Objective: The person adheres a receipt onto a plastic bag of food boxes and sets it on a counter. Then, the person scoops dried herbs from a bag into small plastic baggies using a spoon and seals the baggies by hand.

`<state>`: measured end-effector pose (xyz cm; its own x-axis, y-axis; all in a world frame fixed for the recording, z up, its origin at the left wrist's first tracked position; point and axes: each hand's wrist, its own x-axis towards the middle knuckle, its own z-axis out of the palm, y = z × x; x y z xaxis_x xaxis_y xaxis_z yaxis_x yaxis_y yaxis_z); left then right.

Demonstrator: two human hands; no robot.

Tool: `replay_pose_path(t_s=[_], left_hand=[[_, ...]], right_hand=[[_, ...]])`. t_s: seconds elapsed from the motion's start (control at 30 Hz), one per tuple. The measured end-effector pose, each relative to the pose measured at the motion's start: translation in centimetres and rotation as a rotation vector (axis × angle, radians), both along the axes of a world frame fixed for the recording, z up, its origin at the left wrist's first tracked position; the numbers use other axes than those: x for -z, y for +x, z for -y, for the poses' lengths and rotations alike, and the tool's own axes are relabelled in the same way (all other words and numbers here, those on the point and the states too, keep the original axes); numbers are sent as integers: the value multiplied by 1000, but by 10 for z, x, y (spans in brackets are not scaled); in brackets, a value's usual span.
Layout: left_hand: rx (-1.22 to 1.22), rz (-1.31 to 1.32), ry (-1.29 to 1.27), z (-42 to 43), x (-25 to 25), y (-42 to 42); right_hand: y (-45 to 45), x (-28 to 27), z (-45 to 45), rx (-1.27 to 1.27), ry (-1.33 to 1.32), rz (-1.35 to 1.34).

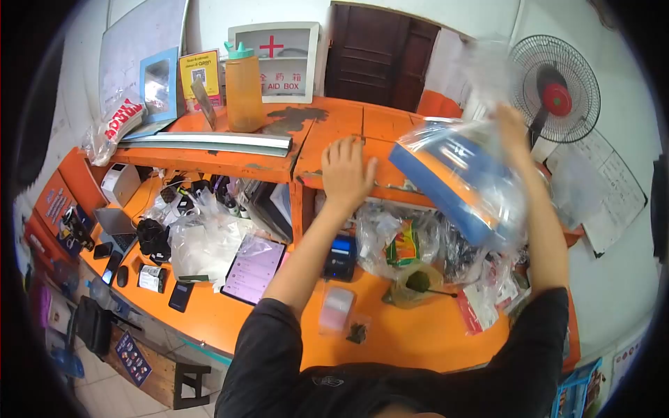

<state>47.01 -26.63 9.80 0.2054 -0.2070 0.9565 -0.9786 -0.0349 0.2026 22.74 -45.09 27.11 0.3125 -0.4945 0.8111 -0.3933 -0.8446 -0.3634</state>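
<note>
My right hand (512, 129), smeared by motion, is closed on the top of a clear plastic bag at the right. Inside the bag is a blue and orange package (449, 174), tilted over the front edge of the raised orange shelf (341, 122). Fingers spread, my left hand (346, 171) lies on that shelf's front edge, left of the package, and holds nothing. On the lower orange counter below it stand a dark card terminal (340, 256) and a tablet (255, 270) with a lit screen.
An orange bottle (244, 90), a metal rail (209, 141) and a first aid box (279, 63) are on the upper shelf. A black fan (555, 97) stands at the right. Plastic bags (380, 233) fill the space under the shelf, behind a cup (416, 284) with green contents.
</note>
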Motion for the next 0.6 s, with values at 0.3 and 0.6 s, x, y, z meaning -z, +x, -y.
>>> replay_pose_path(t_s=[0.3, 0.6], left_hand=[[-138, -47, 146, 9, 1, 7], [-174, -28, 121, 12, 5, 4]], right_hand=[[204, 30, 136, 154, 116, -99], [172, 51, 98, 169, 136, -353]])
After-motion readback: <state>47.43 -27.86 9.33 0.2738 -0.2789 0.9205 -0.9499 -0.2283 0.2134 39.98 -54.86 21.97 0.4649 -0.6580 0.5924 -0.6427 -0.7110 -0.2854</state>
